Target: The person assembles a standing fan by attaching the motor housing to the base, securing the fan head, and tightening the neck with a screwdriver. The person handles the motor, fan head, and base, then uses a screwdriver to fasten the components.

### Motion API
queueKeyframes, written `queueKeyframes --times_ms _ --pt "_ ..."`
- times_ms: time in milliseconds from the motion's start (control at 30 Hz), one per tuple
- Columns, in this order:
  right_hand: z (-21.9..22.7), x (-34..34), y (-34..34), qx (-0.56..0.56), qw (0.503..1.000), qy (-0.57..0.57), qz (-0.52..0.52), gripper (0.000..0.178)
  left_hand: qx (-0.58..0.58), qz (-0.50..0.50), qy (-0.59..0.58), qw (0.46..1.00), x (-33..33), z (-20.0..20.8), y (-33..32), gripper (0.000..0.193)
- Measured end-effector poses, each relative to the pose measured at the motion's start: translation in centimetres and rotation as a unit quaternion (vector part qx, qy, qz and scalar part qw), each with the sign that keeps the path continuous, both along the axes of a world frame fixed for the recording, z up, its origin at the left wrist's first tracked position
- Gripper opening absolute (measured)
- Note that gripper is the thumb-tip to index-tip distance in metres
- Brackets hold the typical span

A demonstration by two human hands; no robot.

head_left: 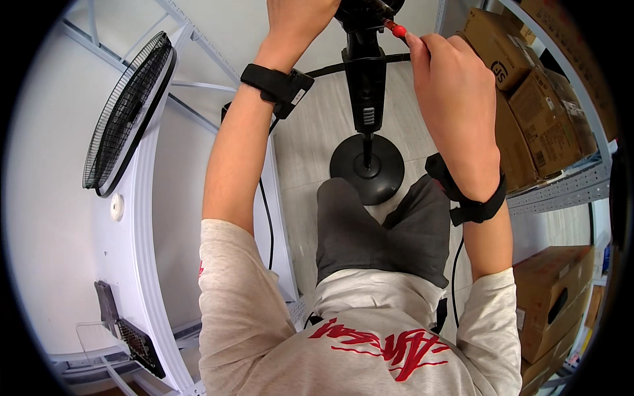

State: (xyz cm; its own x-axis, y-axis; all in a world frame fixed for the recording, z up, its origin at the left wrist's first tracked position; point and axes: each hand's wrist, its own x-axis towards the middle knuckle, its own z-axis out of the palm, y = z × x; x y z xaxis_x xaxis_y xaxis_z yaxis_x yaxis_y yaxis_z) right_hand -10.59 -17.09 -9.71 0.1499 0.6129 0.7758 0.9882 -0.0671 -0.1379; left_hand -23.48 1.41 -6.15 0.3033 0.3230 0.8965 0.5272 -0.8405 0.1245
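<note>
A black pedestal fan (366, 86) stands upright in front of me, its round base (389, 181) on the floor by my knees and its head cut off by the upper edge. My right hand (459, 89) is closed around a screwdriver with a red handle (397, 30), whose far end points into the fan head. On the other side, my left hand (300, 14) reaches up beside the fan head. Its fingers run out of view at the top, so their grip is hidden.
At the left, a black fan grille (125, 112) and a small white round part (117, 207) rest on a white shelf (142, 264). Cardboard boxes (545, 112) fill a metal rack at the right, with more boxes (551, 290) lower down. Black cables hang near both arms.
</note>
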Motion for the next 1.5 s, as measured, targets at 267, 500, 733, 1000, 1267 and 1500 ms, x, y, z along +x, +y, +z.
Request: queueKeyframes --times_ms 267,500,733,1000,1267,1500 --pt "-0.3 -0.6 -0.3 0.045 0.995 0.055 0.068 0.018 -0.020 -0.051 -0.066 0.996 -0.3 -1.3 0.0 0.054" --pt "-0.4 0.1 0.0 0.051 0.995 0.065 0.063 0.018 -0.296 -0.100 -0.178 0.933 -0.4 -10.7 0.0 0.077" --pt "-0.5 -0.1 -0.1 0.056 0.994 0.064 0.074 0.019 -0.463 -0.251 -0.228 0.819 2.4 -10.6 0.0 0.082" --pt "-0.7 0.0 0.1 0.084 0.991 0.037 0.098 0.019 -0.374 -0.274 -0.292 0.837 4.4 -12.4 1.5 0.062" --pt "-1.5 0.3 0.3 0.044 0.995 0.045 0.076 0.016 -0.305 -0.121 -0.248 0.912 5.0 -12.1 0.6 0.059" --pt "-0.3 -0.3 -0.4 0.006 0.999 0.035 -0.011 0.022 -0.278 -0.124 -0.246 0.920 4.6 -11.8 0.8 0.058"
